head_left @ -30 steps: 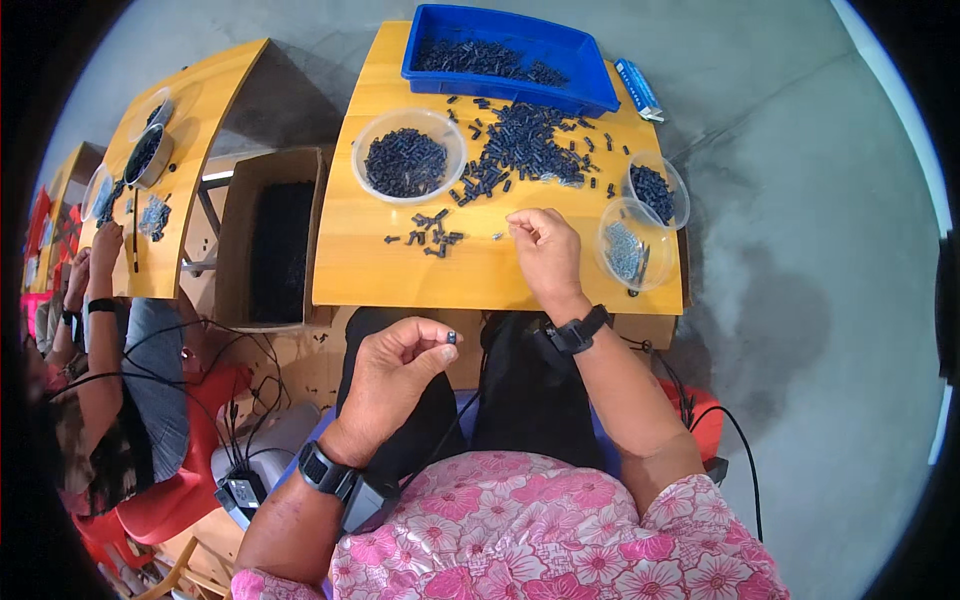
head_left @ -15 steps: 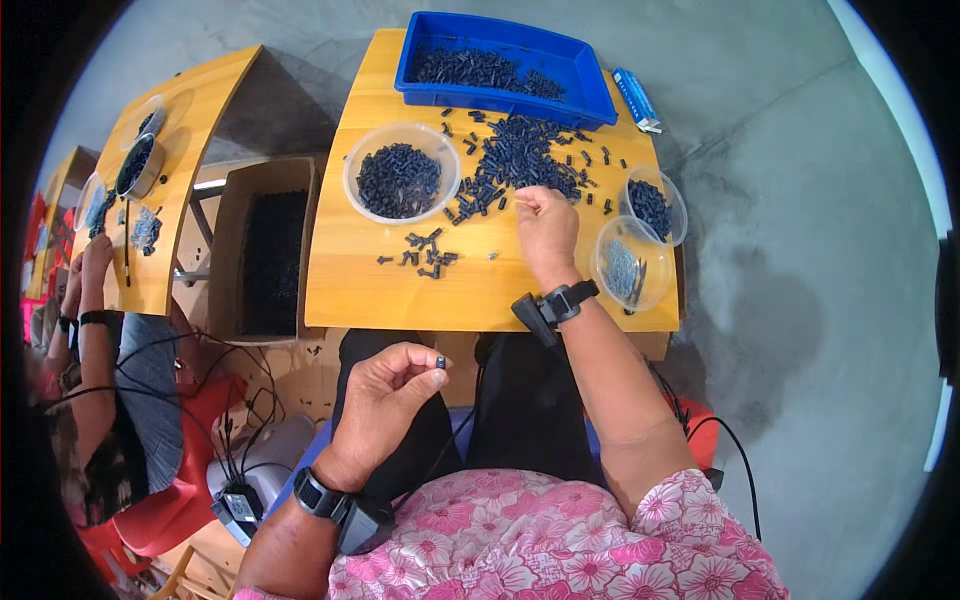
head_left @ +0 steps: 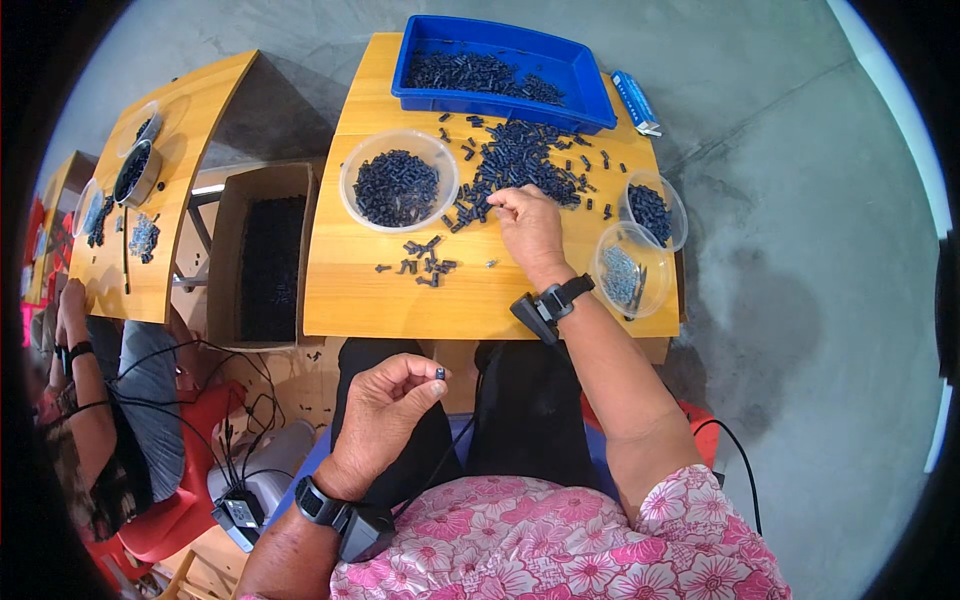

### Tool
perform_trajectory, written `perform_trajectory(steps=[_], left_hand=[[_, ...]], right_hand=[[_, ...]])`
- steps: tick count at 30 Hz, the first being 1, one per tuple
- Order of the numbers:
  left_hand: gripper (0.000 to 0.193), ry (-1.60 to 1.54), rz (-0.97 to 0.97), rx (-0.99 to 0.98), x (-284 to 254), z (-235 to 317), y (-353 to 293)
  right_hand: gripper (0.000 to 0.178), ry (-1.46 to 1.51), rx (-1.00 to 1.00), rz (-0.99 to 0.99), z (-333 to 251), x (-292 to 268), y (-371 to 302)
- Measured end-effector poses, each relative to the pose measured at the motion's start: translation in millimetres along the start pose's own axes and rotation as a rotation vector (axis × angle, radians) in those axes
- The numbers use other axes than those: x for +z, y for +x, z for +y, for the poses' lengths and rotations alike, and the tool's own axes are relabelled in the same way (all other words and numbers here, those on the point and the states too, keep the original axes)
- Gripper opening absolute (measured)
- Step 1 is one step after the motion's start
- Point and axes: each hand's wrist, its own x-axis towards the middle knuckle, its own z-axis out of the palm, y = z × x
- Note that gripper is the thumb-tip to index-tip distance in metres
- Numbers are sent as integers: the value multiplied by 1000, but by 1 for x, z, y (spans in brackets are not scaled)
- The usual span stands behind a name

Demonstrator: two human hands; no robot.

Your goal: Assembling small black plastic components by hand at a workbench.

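Over my lap, the thumb and forefinger of my left hand [head_left: 385, 415] pinch a small dark cylindrical part [head_left: 440, 373] with a pale end. My right hand [head_left: 533, 230] reaches over the wooden table, its fingertips pinched together at the near edge of a loose pile of small black parts [head_left: 525, 155]. Whether something sits in that pinch is too small to tell. Left of the pile stands a clear round tub [head_left: 350, 190] holding similar black parts. A few black pieces with side stems [head_left: 430, 262] lie in front of the tub, and a tiny shiny piece [head_left: 491, 263] is nearer my right wrist.
A blue tray [head_left: 500, 103] with black parts sits at the far edge, beside a blue-and-white box [head_left: 636, 103]. Two clear tubs, one with black parts [head_left: 650, 212] and one with small grey pieces [head_left: 622, 275], stand at right. Leftward are a cardboard box [head_left: 228, 260] and a co-worker's table [head_left: 185, 200].
My right hand has shifted left along the near edge of the pile. My left hand keeps its pinch on the small part. The co-worker's hands have drawn back toward their table's edge.
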Motion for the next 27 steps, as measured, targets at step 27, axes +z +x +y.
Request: perform_trajectory(steps=[27], left_hand=[[9, 11, 4, 1, -1, -2, 1]], right_hand=[[11, -186, -21, -32, -4, -4, 2]])
